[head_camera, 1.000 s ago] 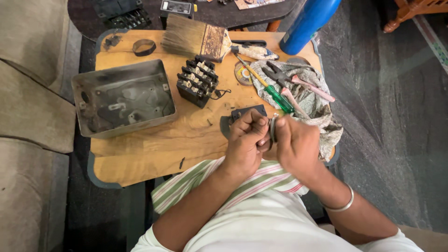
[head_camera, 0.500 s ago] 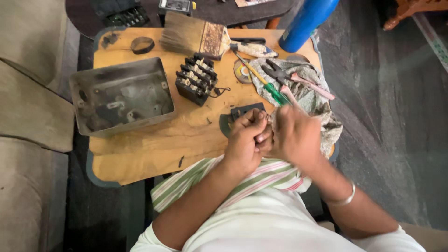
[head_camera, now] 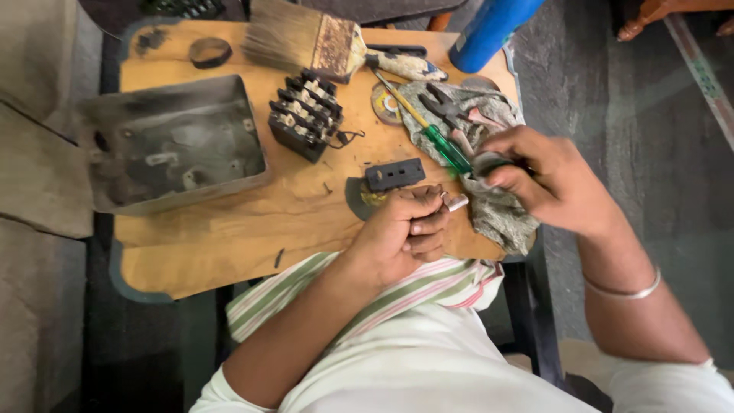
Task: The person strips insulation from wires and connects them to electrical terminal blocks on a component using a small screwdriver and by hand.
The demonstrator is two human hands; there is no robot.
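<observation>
Left hand [head_camera: 401, 229]: fingers curled tight round small white cylindrical part [head_camera: 457, 203] at wooden tabletop's [head_camera: 229, 229] near edge | right hand [head_camera: 547, 183]: pinching green-handled screwdriver [head_camera: 447, 149] over grey rag [head_camera: 501, 210] | handling: part light, rigid, slippery; best pinched by its sides.

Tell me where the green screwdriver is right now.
The green screwdriver lies right of centre in the head view, on the grey rag, its handle end at the right hand.

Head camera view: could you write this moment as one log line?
left hand: closed on small white-tipped part | right hand: on green-handled screwdriver over grey rag | nearby: black rectangular plate, worn wooden table
</observation>
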